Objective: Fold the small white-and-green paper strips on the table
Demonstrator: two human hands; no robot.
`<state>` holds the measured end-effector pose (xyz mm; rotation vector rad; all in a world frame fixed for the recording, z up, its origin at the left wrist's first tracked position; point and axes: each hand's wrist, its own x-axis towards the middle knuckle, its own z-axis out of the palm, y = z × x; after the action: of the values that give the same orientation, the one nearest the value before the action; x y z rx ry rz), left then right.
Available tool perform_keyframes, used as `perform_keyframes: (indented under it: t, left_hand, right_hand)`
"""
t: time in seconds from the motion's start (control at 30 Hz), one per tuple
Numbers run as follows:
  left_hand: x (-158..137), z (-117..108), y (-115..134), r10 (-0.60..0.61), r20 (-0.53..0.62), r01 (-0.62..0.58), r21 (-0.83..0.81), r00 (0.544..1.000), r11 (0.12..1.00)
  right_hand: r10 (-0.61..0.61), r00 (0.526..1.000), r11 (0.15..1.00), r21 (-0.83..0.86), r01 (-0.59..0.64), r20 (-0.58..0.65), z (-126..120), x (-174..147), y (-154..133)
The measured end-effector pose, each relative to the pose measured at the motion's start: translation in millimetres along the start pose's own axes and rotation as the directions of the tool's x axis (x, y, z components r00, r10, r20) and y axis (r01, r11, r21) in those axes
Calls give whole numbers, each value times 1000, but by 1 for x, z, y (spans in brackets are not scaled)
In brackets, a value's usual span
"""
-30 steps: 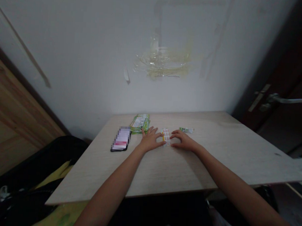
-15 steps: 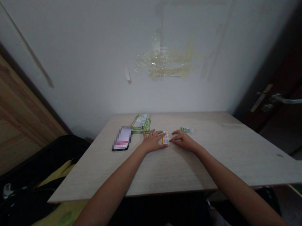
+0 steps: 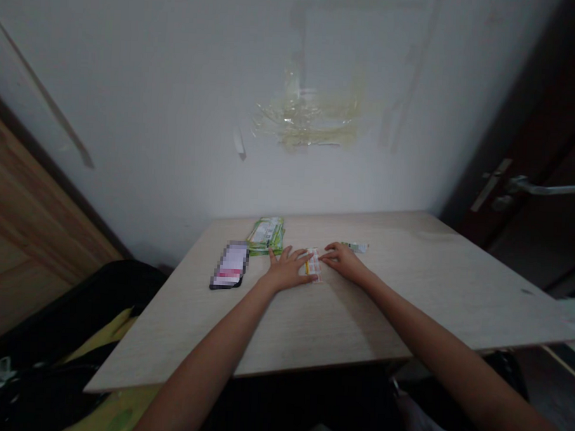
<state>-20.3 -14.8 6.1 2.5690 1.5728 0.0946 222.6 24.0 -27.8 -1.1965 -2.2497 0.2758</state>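
Observation:
A small white printed sheet [image 3: 315,267] with yellow and red marks lies flat on the table between my hands. My left hand [image 3: 287,269] rests palm down with its fingers spread, and its thumb and a fingertip press the sheet's left side. At the right edge of the same sheet, the fingertips of my right hand [image 3: 340,261] are brought together in a pinch. Just behind the right hand lies a narrow green and white wrapper strip [image 3: 359,248], partly covered by the fingers. Green and white packets [image 3: 266,235] are stacked beyond my left hand.
Left of the packets lies a phone [image 3: 231,265] with a blurred screen. The pale wooden table [image 3: 388,315] meets the wall [image 3: 201,110] at its back edge. A dark door with a metal handle [image 3: 546,187] stands at the right.
My right fingertips have moved slightly up along the sheet's right edge and closer in. My left hand stays on the sheet. The whole view has shifted a little.

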Motion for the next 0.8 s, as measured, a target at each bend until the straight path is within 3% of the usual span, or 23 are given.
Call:
perform_keyframes:
  t: [0.53, 0.8]
  left_hand:
    - [-1, 0, 1, 10, -8, -11, -16, 1000, 1000]
    - [-1, 0, 2, -14, -3, 14, -4, 1000, 1000]
  right_hand:
    - [73, 997, 975, -211, -70, 7, -3, 22, -13]
    - [80, 995, 965, -248, -92, -57, 3, 21, -19]
